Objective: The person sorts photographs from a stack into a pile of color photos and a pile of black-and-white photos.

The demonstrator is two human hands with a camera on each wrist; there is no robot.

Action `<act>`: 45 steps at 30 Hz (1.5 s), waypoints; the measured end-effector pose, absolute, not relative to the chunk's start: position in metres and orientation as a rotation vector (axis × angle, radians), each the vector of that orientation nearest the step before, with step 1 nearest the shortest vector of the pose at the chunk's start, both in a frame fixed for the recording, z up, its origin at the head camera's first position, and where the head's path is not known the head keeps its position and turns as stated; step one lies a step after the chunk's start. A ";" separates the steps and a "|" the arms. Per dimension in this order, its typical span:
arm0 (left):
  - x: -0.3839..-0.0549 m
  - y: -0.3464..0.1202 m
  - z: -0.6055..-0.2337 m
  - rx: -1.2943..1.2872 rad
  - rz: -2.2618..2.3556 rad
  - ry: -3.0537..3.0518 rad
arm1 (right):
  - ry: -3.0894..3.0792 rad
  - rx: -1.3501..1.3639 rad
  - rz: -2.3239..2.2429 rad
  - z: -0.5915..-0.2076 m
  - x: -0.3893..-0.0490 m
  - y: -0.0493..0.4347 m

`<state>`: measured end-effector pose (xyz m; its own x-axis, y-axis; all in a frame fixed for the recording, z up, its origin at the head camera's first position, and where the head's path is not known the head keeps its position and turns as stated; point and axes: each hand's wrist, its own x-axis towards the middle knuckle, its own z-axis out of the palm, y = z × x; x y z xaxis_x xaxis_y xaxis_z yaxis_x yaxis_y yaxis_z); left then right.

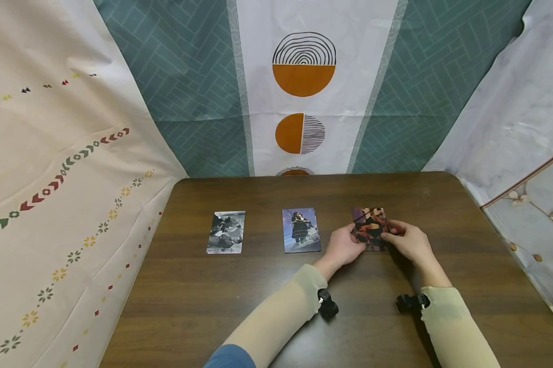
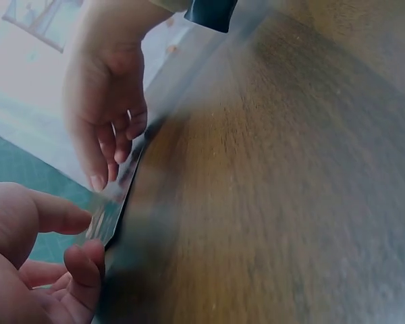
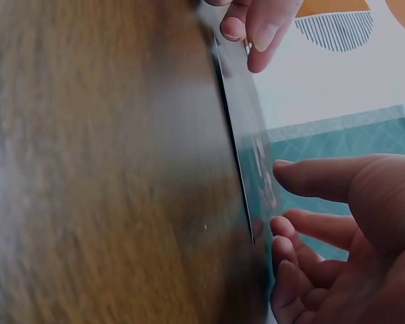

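A dark reddish-orange picture card point(image 1: 370, 225) is at the right end of a row of three. My left hand point(image 1: 344, 246) holds its left edge, with the fingertips by the lower left corner. On the opposite edge, my right hand point(image 1: 412, 243) pinches the card, thumb over its face. In the left wrist view the card point(image 2: 106, 219) appears nearly edge-on between thumb and fingers, low over the tabletop; whether it touches the wood I cannot tell. A purple-blue card with a dark-clothed figure point(image 1: 300, 230) lies left of my left hand. Farther left lies a black-and-white card point(image 1: 226, 232).
The cards are on a brown wooden table point(image 1: 203, 306). Behind its far edge hangs a green and white cloth point(image 1: 198, 102) with orange half circles. Patterned pale cloths hang at the left point(image 1: 74, 179) and right point(image 1: 511, 153). A small black camera point(image 1: 327, 305) is strapped at my left wrist.
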<state>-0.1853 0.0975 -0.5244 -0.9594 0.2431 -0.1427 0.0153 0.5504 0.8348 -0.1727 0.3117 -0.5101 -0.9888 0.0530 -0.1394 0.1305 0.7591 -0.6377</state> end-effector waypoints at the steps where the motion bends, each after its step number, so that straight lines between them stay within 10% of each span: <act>1: -0.185 0.096 -0.525 0.217 1.387 2.548 | 2.846 0.154 -1.053 -0.510 -0.173 0.311; 45: -0.180 -0.094 -0.534 -0.069 1.749 2.481 | 2.778 0.022 -1.237 -0.522 -0.194 0.139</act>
<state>-0.1795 -0.0943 -0.5336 -0.9934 0.0233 -0.1119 -0.0976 0.3374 0.9363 -0.1937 0.1385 -0.5221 -0.9948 -0.0277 -0.0978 0.0542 0.6697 -0.7407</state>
